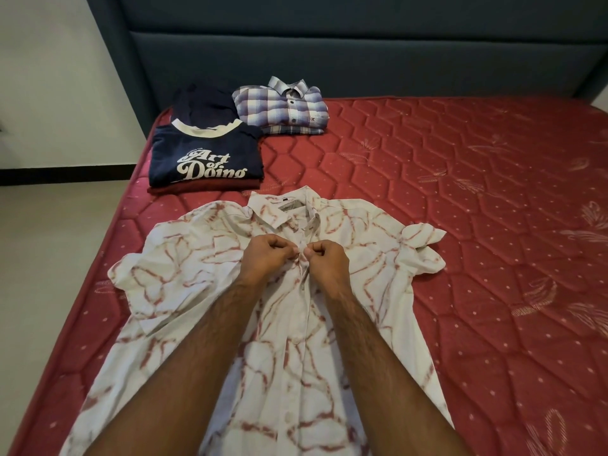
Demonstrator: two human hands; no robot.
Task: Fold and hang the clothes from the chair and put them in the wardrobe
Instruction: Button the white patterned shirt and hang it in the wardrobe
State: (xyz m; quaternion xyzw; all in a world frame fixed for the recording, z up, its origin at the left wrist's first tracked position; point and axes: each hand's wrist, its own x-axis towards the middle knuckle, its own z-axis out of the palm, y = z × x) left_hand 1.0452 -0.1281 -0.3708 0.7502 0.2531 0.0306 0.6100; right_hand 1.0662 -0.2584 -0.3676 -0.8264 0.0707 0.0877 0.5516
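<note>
White shirt [210,291] with reddish streaks flat on mattress [460,258], front up, collar away from me. My left hand [266,258] and right hand [325,261] both pinching button strip mid-chest, fingers curled tight, knuckles nearly touching. Fabric thin, creased. Wide open quilted red room to right. Beyond collar: folded navy tee [204,156], plaid shirt [283,106] near headboard [362,54].

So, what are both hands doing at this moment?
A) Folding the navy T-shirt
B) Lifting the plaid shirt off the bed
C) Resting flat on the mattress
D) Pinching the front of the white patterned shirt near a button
D: the left hand and right hand meet at the placket of the white patterned shirt, fingers curled and pinching the cloth.
</note>
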